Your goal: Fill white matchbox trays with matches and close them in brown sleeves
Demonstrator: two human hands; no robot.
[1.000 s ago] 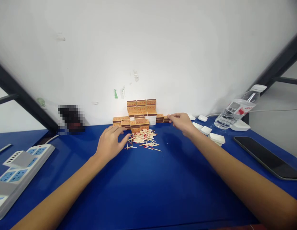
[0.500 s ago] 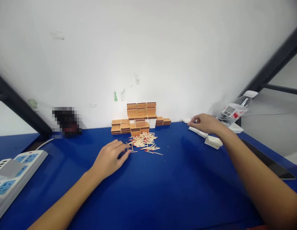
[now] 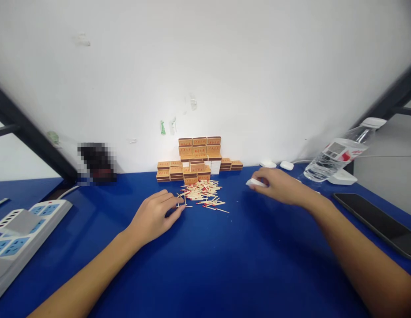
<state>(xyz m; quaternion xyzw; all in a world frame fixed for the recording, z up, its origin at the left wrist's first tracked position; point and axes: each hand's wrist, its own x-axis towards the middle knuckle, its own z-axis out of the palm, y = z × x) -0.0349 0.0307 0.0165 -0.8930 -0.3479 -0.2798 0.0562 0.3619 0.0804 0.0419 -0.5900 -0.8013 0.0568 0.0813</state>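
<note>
Beside the left edge of a pile of loose matches (image 3: 202, 190), my left hand (image 3: 155, 214) lies open, thumb and bent fingers slightly apart and the tips at a few stray matches. My right hand (image 3: 280, 185) is closed in a pinch on a small white matchbox tray (image 3: 258, 183), held right of the pile. Behind the matches, against the wall, stands a stepped stack of orange matchboxes (image 3: 199, 151), with some white box sides showing low in it. Other white pieces beneath my right hand and wrist are mostly hidden.
A clear plastic bottle (image 3: 337, 154) leans at the right, near a white box (image 3: 342, 177), a small white case (image 3: 286, 165) and a black phone (image 3: 377, 221). On the left lie a power strip (image 3: 43, 229) and a pixelated dark object (image 3: 97, 163). A wall bounds the back.
My right hand has come nearer and slightly left from the white pieces, now with a white tray in its fingers. My left hand stays by the matches. The view has shifted slightly.
</note>
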